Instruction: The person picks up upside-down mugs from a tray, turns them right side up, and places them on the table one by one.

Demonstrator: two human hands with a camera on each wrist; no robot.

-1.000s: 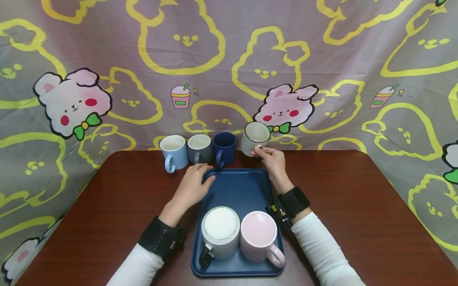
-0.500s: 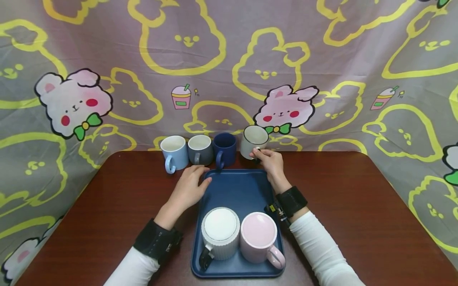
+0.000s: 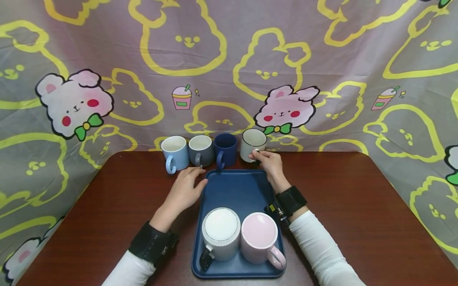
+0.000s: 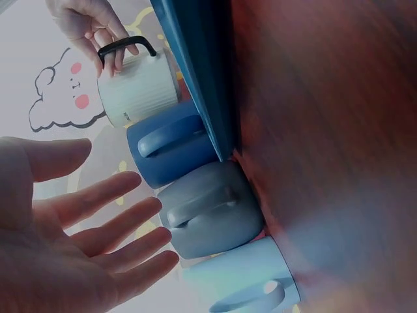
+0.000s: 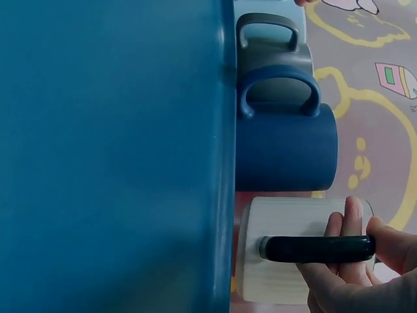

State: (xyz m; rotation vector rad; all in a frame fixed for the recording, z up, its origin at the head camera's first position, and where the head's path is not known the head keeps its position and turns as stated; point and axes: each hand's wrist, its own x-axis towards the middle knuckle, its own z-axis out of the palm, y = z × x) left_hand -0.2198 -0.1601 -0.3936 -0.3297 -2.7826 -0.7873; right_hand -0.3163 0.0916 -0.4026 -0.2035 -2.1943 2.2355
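Observation:
At the back of the table my right hand (image 3: pixel 272 163) grips the black handle (image 5: pixel 319 249) of a white ribbed mug (image 3: pixel 247 147), which stands mouth up at the right end of a mug row. My left hand (image 3: pixel 184 188) holds nothing. Its fingers (image 4: pixel 104 195) are spread, near the grey mug (image 3: pixel 206 155) and the tray's far left corner. Between the grey and white mugs is a dark blue mug (image 3: pixel 229 153); a light blue mug (image 3: pixel 180 155) is at the row's left end.
A blue tray (image 3: pixel 237 190) lies in front of the row. On its near half are a white ribbed mug (image 3: pixel 221 226) with a black handle and a pink mug (image 3: pixel 259 230), flat closed tops facing up. A patterned cloth (image 3: pixel 214 51) hangs behind the table (image 3: pixel 343 210).
The white mug has come down a little, with my right hand still on its handle. My left hand has drawn slightly back and to the left.

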